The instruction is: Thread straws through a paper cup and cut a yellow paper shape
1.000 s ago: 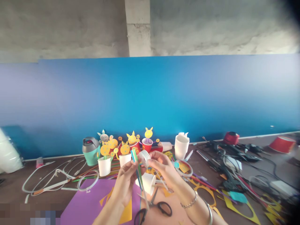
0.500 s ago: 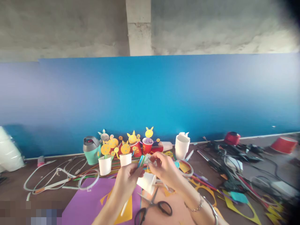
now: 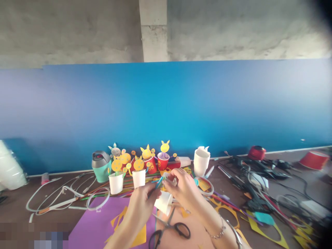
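Observation:
Near the middle of the table, my left hand [image 3: 145,197] pinches a small bundle of thin blue-green strips [image 3: 159,182]. My right hand [image 3: 178,183] is closed at the bundle's upper end, its fingertips on a small whitish piece [image 3: 166,175] too small to make out. Below my hands a white paper cup [image 3: 164,202] lies on its side. Black-handled scissors [image 3: 169,226] rest with open blades on orange paper [image 3: 192,228]. Purple paper [image 3: 88,221] lies to the left, with yellow cut paper [image 3: 140,237] on it.
Behind my hands stand white cups [image 3: 116,183] and red cups [image 3: 163,161] with yellow paper animal figures. A grey-green container [image 3: 101,167] is at their left, a stack of white cups [image 3: 201,162] at their right. Cables and a glue gun [image 3: 255,200] lie on the right.
The strips between my hands have tilted to the right. My right hand's fingers have curled in closer, and my left hand has shifted slightly. A white stick near my left forearm no longer shows.

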Available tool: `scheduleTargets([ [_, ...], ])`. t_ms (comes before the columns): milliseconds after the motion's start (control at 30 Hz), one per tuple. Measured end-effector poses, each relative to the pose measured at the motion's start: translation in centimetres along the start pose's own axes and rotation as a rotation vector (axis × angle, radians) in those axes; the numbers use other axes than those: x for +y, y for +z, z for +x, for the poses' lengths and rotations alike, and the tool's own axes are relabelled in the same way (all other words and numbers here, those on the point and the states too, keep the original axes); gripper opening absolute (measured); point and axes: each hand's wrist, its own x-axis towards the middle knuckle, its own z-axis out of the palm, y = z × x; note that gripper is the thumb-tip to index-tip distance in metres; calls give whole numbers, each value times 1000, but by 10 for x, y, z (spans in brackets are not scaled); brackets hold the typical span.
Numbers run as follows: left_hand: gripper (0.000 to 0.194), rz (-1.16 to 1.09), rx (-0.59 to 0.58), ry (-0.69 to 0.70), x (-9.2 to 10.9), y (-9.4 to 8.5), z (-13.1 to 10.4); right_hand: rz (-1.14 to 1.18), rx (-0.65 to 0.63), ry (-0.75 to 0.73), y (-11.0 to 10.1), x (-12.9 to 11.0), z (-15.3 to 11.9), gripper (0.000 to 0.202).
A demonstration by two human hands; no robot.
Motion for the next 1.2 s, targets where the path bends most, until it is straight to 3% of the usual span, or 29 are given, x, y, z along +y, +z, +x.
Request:
scheduleTargets([
  [233, 28, -193, -150, -45, 9, -4, 2, 46, -72, 44, -7, 0, 2, 22],
  [500, 26, -279, -232, -50, 12, -8, 3, 111, -122, 75, -11, 2, 4, 24],
  [733, 26, -423, -347, -112, 1, -8, 5, 375, -271, 64, -23, 11, 5, 28],
  [933, 26, -594, -420, -198, -1, -11, 5, 431, -408, 58, -34, 14, 6, 26],
  [1100, 32, -631, -461, -207, 3, -16, 5, 562, -595, 93, -47, 12, 5, 27],
  [1200, 32, -647, -468, -211, 3, -15, 5, 532, -618, 117, -49, 11, 4, 32],
])
